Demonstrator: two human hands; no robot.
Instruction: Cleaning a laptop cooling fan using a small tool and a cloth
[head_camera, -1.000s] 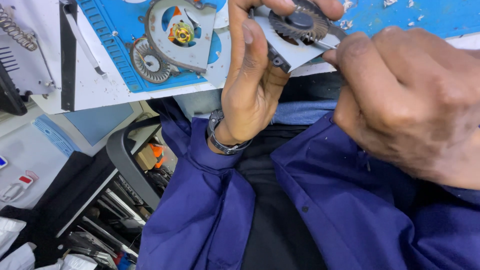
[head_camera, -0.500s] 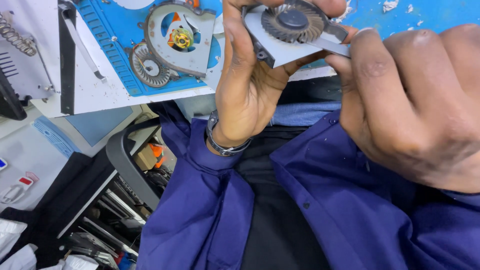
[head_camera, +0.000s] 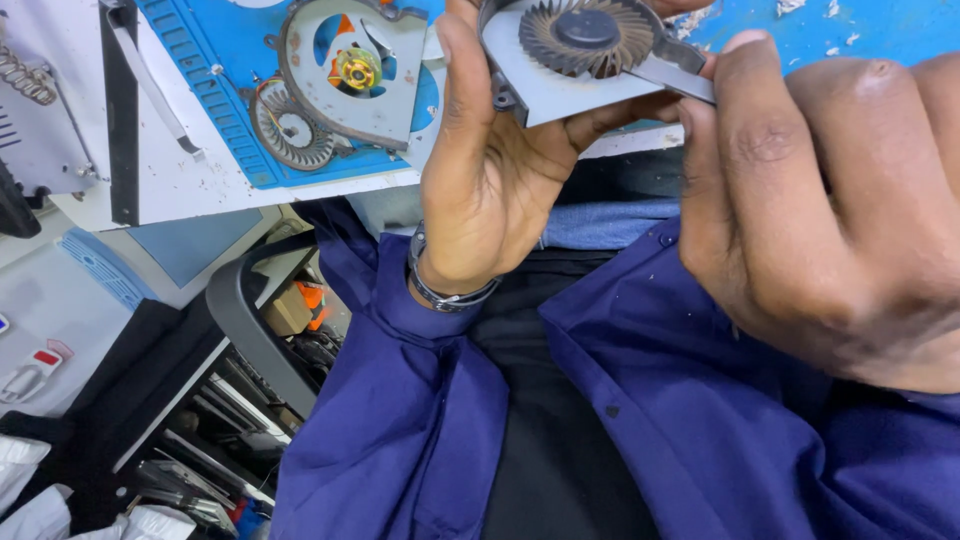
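Far left on the blue mat (head_camera: 215, 95) lies a disassembled fan housing (head_camera: 355, 70) beside a loose impeller (head_camera: 290, 130). The left hand (head_camera: 490, 170) is closed around a grey laptop fan (head_camera: 585, 50), impeller facing up. The right hand (head_camera: 830, 210), just right of it, pinches a thin tool (head_camera: 680, 80) (tip touching the fan's right edge).

Electronics repair workshop: dismantled fan housing (head_camera: 355, 75) on blue work mat (head_camera: 215, 100), loose impeller (head_camera: 290, 130), tool clutter under bench.
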